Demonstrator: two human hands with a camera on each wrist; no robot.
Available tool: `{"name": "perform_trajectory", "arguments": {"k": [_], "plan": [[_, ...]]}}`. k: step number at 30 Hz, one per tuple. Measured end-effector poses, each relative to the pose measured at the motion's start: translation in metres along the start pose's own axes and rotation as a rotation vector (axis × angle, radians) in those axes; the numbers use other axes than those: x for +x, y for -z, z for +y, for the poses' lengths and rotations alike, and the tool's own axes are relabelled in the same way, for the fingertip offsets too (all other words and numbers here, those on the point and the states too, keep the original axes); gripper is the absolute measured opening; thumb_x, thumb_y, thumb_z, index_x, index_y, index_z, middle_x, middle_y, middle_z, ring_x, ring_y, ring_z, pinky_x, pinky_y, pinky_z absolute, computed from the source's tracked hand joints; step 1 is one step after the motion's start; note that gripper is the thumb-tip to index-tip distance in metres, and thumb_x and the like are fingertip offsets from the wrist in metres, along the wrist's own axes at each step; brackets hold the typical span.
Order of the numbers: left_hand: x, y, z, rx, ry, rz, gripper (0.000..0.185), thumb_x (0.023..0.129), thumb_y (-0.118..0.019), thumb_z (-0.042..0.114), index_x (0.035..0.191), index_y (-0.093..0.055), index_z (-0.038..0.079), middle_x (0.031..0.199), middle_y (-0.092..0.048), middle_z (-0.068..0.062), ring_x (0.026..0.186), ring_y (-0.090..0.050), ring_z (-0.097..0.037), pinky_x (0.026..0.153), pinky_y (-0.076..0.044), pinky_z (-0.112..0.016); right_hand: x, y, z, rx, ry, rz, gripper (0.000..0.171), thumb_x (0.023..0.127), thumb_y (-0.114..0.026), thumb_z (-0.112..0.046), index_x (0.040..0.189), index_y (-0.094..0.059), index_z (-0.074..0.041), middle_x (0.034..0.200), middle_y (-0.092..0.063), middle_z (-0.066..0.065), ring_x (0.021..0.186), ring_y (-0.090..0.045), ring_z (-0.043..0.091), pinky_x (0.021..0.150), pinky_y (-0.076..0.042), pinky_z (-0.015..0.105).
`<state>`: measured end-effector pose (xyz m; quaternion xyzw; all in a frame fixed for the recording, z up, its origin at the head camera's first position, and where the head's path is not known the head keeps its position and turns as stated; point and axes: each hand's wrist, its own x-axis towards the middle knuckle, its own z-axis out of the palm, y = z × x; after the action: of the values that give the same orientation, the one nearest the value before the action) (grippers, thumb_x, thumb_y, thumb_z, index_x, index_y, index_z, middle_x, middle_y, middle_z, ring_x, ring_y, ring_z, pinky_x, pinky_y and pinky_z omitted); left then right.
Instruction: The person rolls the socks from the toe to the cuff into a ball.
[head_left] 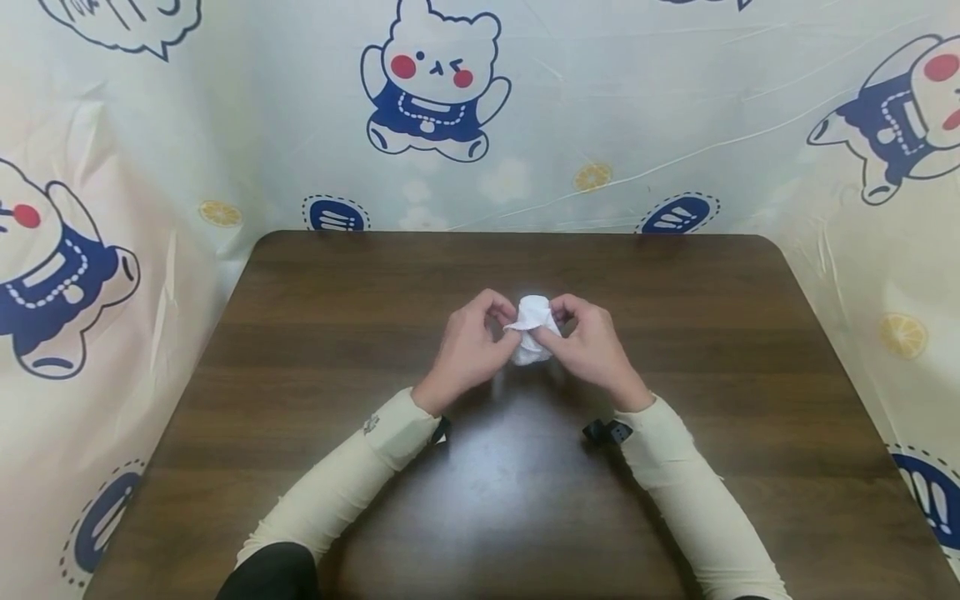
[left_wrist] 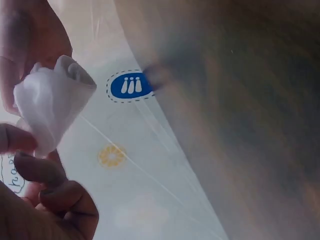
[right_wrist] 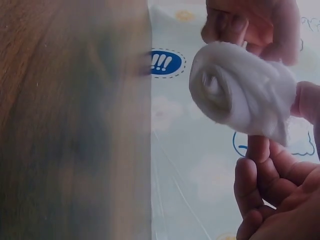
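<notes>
Fingers of left hand [head_left: 471, 346] and right hand [head_left: 592, 343] pinch a rolled white cloth [head_left: 532, 330] above the table [head_left: 300, 350].

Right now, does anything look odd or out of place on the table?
Nothing stands out. Both hands, left hand and right hand, hold a rolled white cloth above the table. No spill or damage shows.

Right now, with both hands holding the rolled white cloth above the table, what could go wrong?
1. The white cloth roll is held only by fingertips of the left hand and right hand; it may loosen and unroll.
2. A loose edge hangs at one end; pulling there could undo the roll.
3. If a pinch slips, the roll may drop on the table.
</notes>
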<state>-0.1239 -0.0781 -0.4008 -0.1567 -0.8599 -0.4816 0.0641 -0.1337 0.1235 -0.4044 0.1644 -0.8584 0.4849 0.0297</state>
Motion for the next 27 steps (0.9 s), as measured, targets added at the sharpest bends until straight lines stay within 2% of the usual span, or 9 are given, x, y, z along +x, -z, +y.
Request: {"name": "perform_trajectory", "arguments": {"k": [4, 7, 9, 12, 17, 20, 23, 25, 27], "plan": [[-0.0011, -0.0008, 0.0003, 0.046, -0.124, 0.066, 0.011, 0.088, -0.074, 0.013, 0.098, -0.069, 0.011, 0.090, -0.065, 0.002, 0.059, -0.051, -0.017, 0.053, -0.042, -0.029, -0.0001, -0.0018, -0.0009, -0.019, 0.010, 0.007, 0.024, 0.089, -0.076, -0.016, 0.105, -0.067, 0.000, 0.093, -0.067, 0.009, 0.077, -0.057, 0.022, 0.065, -0.050, 0.036], [-0.0020, -0.0014, -0.0002, 0.081, -0.214, 0.078, 0.011, 0.091, -0.075, 0.016, 0.099, -0.072, 0.008, 0.090, -0.067, 0.001, 0.059, -0.051, -0.014, 0.053, -0.043, -0.028, 0.0000, -0.0023, -0.0007, -0.049, 0.020, 0.026, 0.023, 0.089, -0.076, -0.016, 0.105, -0.068, -0.001, 0.091, -0.067, 0.009, 0.074, -0.056, 0.022, 0.062, -0.049, 0.036], [-0.0021, -0.0015, -0.0005, 0.062, -0.240, 0.063, 0.011, 0.094, -0.073, 0.015, 0.101, -0.072, 0.007, 0.090, -0.067, 0.000, 0.060, -0.051, -0.013, 0.054, -0.043, -0.027, 0.0004, -0.0027, -0.0001, -0.069, 0.021, 0.050, 0.023, 0.088, -0.075, -0.016, 0.103, -0.069, 0.000, 0.090, -0.067, 0.009, 0.071, -0.055, 0.023, 0.060, -0.048, 0.037], [-0.0017, -0.0012, -0.0011, -0.022, -0.218, 0.017, 0.009, 0.097, -0.069, 0.013, 0.103, -0.068, 0.007, 0.091, -0.066, -0.001, 0.058, -0.049, -0.012, 0.052, -0.043, -0.027, 0.0012, -0.0036, 0.0006, -0.106, 0.007, 0.098, 0.023, 0.085, -0.076, -0.017, 0.098, -0.070, 0.001, 0.086, -0.068, 0.010, 0.070, -0.054, 0.024, 0.062, -0.045, 0.037], [-0.0003, 0.0000, -0.0022, -0.212, -0.079, -0.028, 0.007, 0.100, -0.064, 0.012, 0.104, -0.062, 0.007, 0.087, -0.060, -0.004, 0.053, -0.043, -0.018, 0.048, -0.037, -0.029, 0.0045, -0.0048, 0.0040, -0.156, -0.041, 0.147, 0.022, 0.082, -0.077, -0.016, 0.094, -0.071, 0.002, 0.082, -0.068, 0.011, 0.071, -0.054, 0.026, 0.066, -0.042, 0.037], [0.0004, 0.0001, -0.0031, -0.255, -0.032, -0.041, 0.007, 0.100, -0.063, 0.013, 0.104, -0.061, 0.007, 0.086, -0.058, -0.006, 0.056, -0.043, -0.021, 0.051, -0.037, -0.030, 0.0053, -0.0048, 0.0047, -0.151, -0.064, 0.128, 0.021, 0.083, -0.077, -0.015, 0.095, -0.071, 0.001, 0.084, -0.068, 0.011, 0.068, -0.055, 0.025, 0.060, -0.046, 0.036], [0.0018, -0.0002, -0.0031, -0.275, -0.018, -0.081, 0.009, 0.102, -0.060, 0.015, 0.106, -0.059, 0.006, 0.091, -0.061, -0.007, 0.066, -0.051, -0.022, 0.059, -0.044, -0.030, 0.0042, -0.0042, 0.0028, -0.153, -0.077, 0.095, 0.021, 0.083, -0.077, -0.015, 0.097, -0.071, 0.000, 0.086, -0.067, 0.010, 0.066, -0.056, 0.024, 0.057, -0.047, 0.036], [0.0035, 0.0008, -0.0024, -0.293, -0.013, -0.108, 0.010, 0.103, -0.059, 0.014, 0.106, -0.058, 0.005, 0.095, -0.062, -0.008, 0.075, -0.057, -0.022, 0.068, -0.050, -0.030, 0.0027, -0.0032, 0.0003, -0.175, -0.079, 0.062, 0.022, 0.083, -0.077, -0.017, 0.098, -0.072, -0.001, 0.087, -0.066, 0.010, 0.068, -0.055, 0.024, 0.058, -0.047, 0.037], [0.0057, 0.0031, -0.0019, -0.307, -0.012, -0.135, 0.009, 0.103, -0.058, 0.012, 0.106, -0.058, 0.003, 0.096, -0.062, -0.009, 0.082, -0.060, -0.022, 0.073, -0.052, -0.033, 0.0008, -0.0015, -0.0026, -0.212, -0.073, 0.021, 0.023, 0.082, -0.078, -0.018, 0.098, -0.073, -0.002, 0.087, -0.064, 0.009, 0.072, -0.053, 0.024, 0.065, -0.045, 0.038]]}}
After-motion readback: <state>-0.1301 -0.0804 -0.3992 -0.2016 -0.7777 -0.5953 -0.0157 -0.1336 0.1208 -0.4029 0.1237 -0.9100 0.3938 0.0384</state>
